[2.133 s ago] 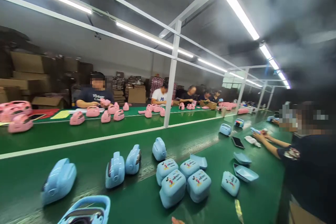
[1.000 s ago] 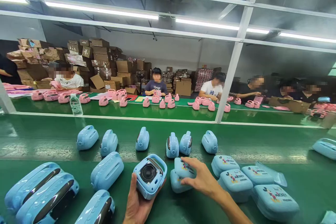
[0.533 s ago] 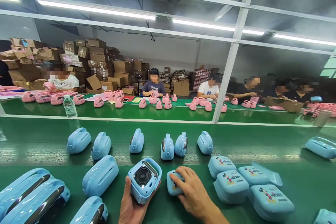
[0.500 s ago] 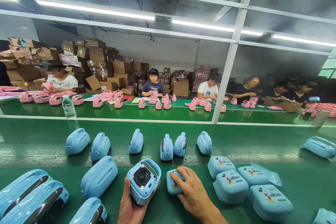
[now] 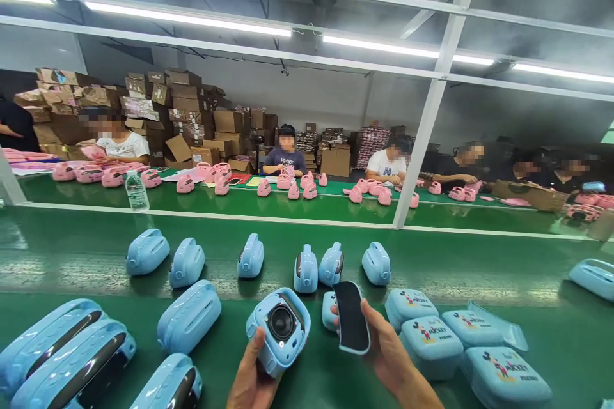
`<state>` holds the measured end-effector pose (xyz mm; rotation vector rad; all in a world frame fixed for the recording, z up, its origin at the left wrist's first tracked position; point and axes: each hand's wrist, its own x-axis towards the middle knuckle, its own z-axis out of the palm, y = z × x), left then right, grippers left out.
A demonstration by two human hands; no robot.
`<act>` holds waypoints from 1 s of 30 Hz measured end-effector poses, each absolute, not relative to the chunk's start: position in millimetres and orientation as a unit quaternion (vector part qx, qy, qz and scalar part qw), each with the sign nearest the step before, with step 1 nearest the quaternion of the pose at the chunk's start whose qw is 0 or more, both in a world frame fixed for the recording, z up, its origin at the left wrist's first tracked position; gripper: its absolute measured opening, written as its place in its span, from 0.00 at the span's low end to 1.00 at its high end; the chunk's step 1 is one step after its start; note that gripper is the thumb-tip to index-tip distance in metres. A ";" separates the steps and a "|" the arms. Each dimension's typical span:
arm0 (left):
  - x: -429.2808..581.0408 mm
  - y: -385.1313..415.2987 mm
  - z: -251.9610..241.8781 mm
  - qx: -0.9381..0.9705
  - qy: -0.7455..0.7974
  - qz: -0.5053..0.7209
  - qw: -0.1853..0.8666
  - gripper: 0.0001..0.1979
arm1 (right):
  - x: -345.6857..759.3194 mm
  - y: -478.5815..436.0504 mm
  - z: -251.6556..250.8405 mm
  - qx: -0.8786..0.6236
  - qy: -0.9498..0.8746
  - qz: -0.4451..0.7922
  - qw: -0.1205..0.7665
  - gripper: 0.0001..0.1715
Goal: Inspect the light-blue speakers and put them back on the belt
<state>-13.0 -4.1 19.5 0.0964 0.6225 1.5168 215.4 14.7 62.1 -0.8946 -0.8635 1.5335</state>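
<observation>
My left hand is closed round a light-blue speaker with a carry loop, its round black driver facing up. In my right hand is a thin speaker cover panel, pinched at its edge and tilted so that its black inner side faces me. The panel is to the right of the speaker, apart from it. Just behind it, a printed blue cover panel lies on the table, partly hidden. Stacks of Mickey-printed cover panels lie to the right of my right hand.
Several blue speakers stand at the left, and more form a row farther back. A white post rises from the frame beyond. A water bottle and pink speakers occupy the opposite bench, where several people sit.
My right hand has lifted a cover panel off the small pile and turned its black side toward me. The speaker in my left hand has shifted slightly right in view and tilted.
</observation>
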 end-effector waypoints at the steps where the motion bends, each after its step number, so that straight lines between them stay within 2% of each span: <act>1: -8.7 -6.6 20.9 0.063 0.299 0.670 0.677 0.41 | 211.4 10.7 62.4 -0.373 -0.359 0.656 0.549 0.37; 3: 1.3 -11.8 24.3 0.114 0.322 0.664 0.665 0.45 | 200.6 3.7 62.3 -0.386 -0.399 0.619 0.555 0.36; 6: 15.5 -19.0 28.0 0.186 0.332 0.665 0.643 0.51 | 181.6 -5.3 62.4 -0.440 -0.516 0.491 0.546 0.35; 10: 24.9 -23.6 27.3 0.216 0.325 0.664 0.638 0.53 | 168.1 -14.4 59.4 -0.479 -0.611 0.371 0.509 0.37; 12: 25.6 -23.6 27.3 0.218 0.325 0.666 0.636 0.53 | 168.7 -16.6 54.9 -0.469 -0.613 0.388 0.504 0.37; 14: 25.1 -22.7 29.3 0.213 0.332 0.667 0.632 0.52 | 172.0 -17.5 50.2 -0.448 -0.568 0.432 0.538 0.35; 17: 23.4 -21.1 35.9 0.195 0.347 0.666 0.632 0.55 | 178.4 -17.2 46.1 -0.391 -0.424 0.529 0.622 0.35; 20: 20.8 -20.0 43.3 0.177 0.366 0.658 0.634 0.56 | 185.5 -14.6 44.0 -0.356 -0.291 0.623 0.633 0.36; 25: 18.0 -20.6 51.2 0.175 0.405 0.642 0.627 0.49 | 196.7 -8.6 31.5 -0.415 -0.263 0.615 0.617 0.39; 30: 18.7 -21.7 53.7 0.182 0.408 0.638 0.628 0.49 | 195.9 -8.6 20.1 -0.414 -0.235 0.626 0.617 0.43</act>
